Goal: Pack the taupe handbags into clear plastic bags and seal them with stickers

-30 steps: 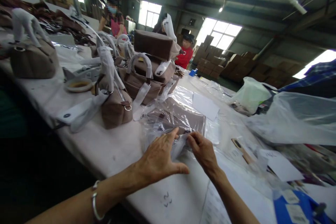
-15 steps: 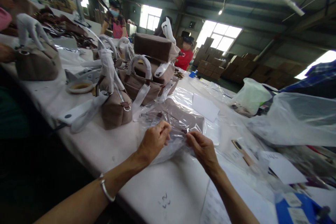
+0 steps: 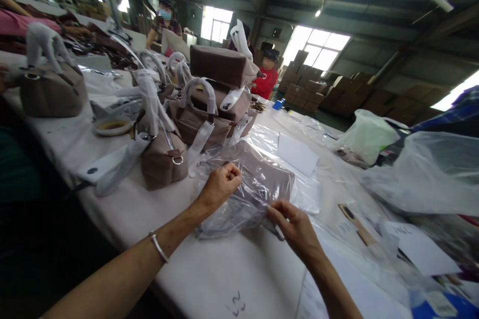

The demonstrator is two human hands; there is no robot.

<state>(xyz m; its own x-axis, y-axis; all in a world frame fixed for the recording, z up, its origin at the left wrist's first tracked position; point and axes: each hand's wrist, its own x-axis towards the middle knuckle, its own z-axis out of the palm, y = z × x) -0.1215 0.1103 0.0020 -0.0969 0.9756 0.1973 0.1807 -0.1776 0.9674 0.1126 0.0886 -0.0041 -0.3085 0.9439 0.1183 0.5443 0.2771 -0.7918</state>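
In front of me a taupe handbag (image 3: 279,179) lies inside a clear plastic bag (image 3: 224,214) on the white-covered table. My left hand (image 3: 220,183) is closed at the left side of the plastic, its fingertips pinched together on the film. My right hand (image 3: 294,222) pinches the edge of the plastic at the near right corner. Left of my hands stands another taupe handbag (image 3: 164,159) with wrapped handles and a metal ring. Behind it more taupe handbags (image 3: 202,122) are piled up, one lying on top.
A roll of tape (image 3: 113,126) lies at the left. White paper (image 3: 298,153) is just beyond the plastic-covered handbag. Large plastic bags (image 3: 430,174) and a blue object (image 3: 441,304) lie at the right. Co-workers (image 3: 265,77) stand across the table; a pink sleeve (image 3: 26,25) reaches in at left.
My hands have moved slightly apart, the right one lower and toward me, drawing the plastic across the handbag. At far left, a co-worker's pink-sleeved arm has reached farther over the table.
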